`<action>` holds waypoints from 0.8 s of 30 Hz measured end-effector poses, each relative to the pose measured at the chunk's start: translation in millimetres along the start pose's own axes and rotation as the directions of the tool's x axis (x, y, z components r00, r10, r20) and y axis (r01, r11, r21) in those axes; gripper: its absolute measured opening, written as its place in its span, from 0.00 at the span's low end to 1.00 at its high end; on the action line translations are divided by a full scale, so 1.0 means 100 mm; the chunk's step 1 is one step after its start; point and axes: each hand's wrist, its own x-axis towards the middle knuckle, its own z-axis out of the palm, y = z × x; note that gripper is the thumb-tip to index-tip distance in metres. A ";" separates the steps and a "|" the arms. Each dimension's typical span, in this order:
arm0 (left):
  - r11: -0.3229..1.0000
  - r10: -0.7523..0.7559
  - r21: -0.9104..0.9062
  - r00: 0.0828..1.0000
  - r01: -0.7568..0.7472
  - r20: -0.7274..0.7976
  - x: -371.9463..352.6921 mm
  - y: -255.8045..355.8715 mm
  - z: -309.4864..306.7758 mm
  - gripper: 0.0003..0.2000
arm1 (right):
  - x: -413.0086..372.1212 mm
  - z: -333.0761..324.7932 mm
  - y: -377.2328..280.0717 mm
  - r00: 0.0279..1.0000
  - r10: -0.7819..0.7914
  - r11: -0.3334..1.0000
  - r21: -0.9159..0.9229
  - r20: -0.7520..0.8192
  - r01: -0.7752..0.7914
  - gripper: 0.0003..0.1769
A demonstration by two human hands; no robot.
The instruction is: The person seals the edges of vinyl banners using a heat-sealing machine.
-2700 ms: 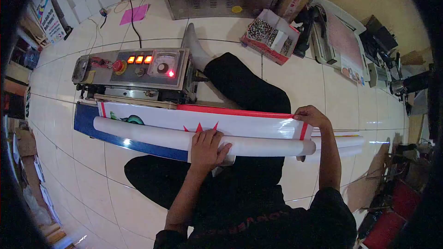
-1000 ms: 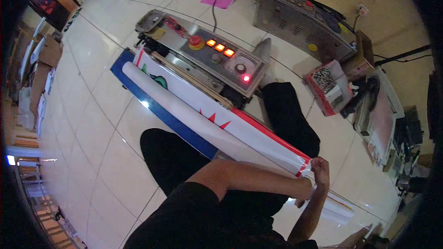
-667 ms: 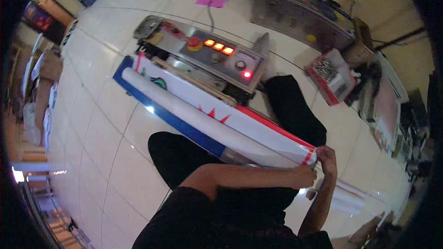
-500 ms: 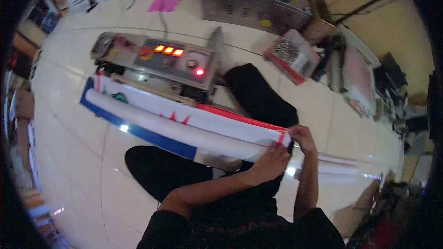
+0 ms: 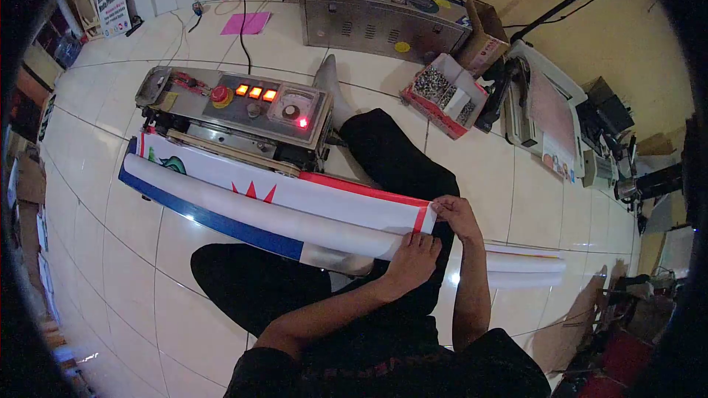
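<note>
A printed vinyl banner (image 5: 332, 202), partly rolled, lies slantwise across my legs and along the front of a metal band sealer (image 5: 240, 107). Its white face carries a red border and red spikes; a blue strip shows under the white roll (image 5: 258, 206). My left hand (image 5: 414, 264) is closed over the roll's right end, fingers bent onto the red edge line. At the banner's upper right corner, my right hand (image 5: 459, 217) pinches the edge between thumb and fingers. The sealer's panel has lit orange switches, a dial and a red light.
Behind the sealer stands a second metal machine (image 5: 383, 26). A box of small metal pieces (image 5: 446, 94) sits right of it, near a cardboard box (image 5: 483, 37). Another roll (image 5: 523, 262) lies on the tiled floor (image 5: 509, 169) at right. A pink sheet (image 5: 247, 23) lies farther back.
The view has shifted slightly and become sharper, so the scene sits a little farther left. Both hands stay at the banner's right end, with the same hold.
</note>
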 end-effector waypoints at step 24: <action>0.978 -0.208 0.017 0.977 0.209 -0.053 -0.29 -0.26 -0.13 0.25 | 0.21 0.41 -0.13 0.996 -0.060 0.993 -0.097 0.065 0.066 0.09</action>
